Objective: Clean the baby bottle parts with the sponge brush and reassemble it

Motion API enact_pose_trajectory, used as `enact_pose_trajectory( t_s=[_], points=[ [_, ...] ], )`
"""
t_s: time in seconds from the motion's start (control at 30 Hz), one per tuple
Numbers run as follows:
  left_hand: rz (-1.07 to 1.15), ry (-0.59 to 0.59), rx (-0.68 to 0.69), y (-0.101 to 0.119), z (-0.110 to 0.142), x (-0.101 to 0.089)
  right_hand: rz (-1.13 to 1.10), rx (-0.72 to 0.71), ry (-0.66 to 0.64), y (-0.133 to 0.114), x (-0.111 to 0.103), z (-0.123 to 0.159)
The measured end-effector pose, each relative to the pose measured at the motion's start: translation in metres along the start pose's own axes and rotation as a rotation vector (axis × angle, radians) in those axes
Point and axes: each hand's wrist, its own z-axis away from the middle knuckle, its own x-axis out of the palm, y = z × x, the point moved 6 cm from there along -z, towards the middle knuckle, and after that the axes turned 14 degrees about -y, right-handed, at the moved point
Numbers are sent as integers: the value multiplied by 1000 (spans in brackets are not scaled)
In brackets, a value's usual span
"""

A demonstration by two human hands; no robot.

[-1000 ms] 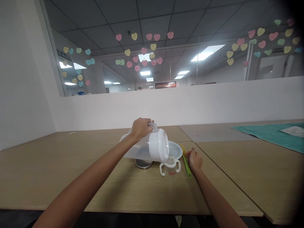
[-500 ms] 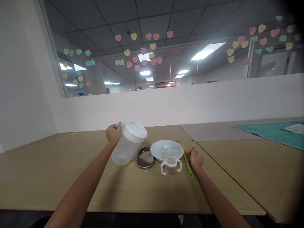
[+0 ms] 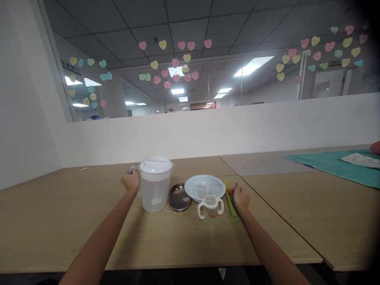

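Note:
My left hand (image 3: pixel 131 181) is wrapped round the handle of a translucent plastic pitcher (image 3: pixel 154 192) with a white lid, which is upright at table level. Right of the pitcher lies a shallow round metal dish (image 3: pixel 179 198). A pale blue-white bowl (image 3: pixel 218 194) holds a clear rounded piece. Before the bowl stands a clear baby bottle (image 3: pixel 211 209) with two white handles and red writing, its top uncapped. My right hand (image 3: pixel 241 197) rests closed beside a brush (image 3: pixel 231 206) with a green handle and yellow head, fingertips near it. Whatever those fingers hold is hidden.
The wooden table (image 3: pixel 166 245) has seams between its tops and a front edge near me. At the far right lie a teal cloth (image 3: pixel 320 163) and a white patterned cloth (image 3: pixel 360 160), with part of another person's hand (image 3: pixel 375 148) beside them. A white wall (image 3: pixel 192 136) stands behind.
The pitcher has gone from tilted to upright, moving slightly down, with my left hand still on its handle. My right hand stays by the brush. Another person's hand has appeared at the right edge.

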Motion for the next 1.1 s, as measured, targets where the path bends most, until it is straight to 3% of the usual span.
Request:
enact_pose_trajectory(
  t_s=[0.2,0.5,0.57,0.63,0.67,0.7,0.77,0.8,0.87,0.97,1.1],
  points=[
    [40,-14,-69,-21,2,-5,143,89,-4,-3,-4,4],
    [197,-62,-72,-33,14,-10,321,-34,-193,-16,16,15],
    [223,25,-1,-34,35,-22,338,-48,-226,-16,19,14],
    [297,290,303,-22,76,-46,343,-53,-250,-15,21,13],
    [303,294,465,-12,99,-49,340,-52,-253,-15,21,12],
    [293,199,622,1,121,-45,333,-48,-249,-14,20,11],
    [199,-233,862,37,161,-16,314,-32,-220,-13,17,10],
    [141,-432,923,54,178,2,302,-22,-197,-12,14,10],
    [37,-691,936,83,200,37,279,5,-145,-11,7,10],
    [-99,-852,925,115,211,88,246,40,-73,-9,-1,10],
    [-348,-960,895,114,219,146,190,57,-10,-6,-7,7]
  ],
)
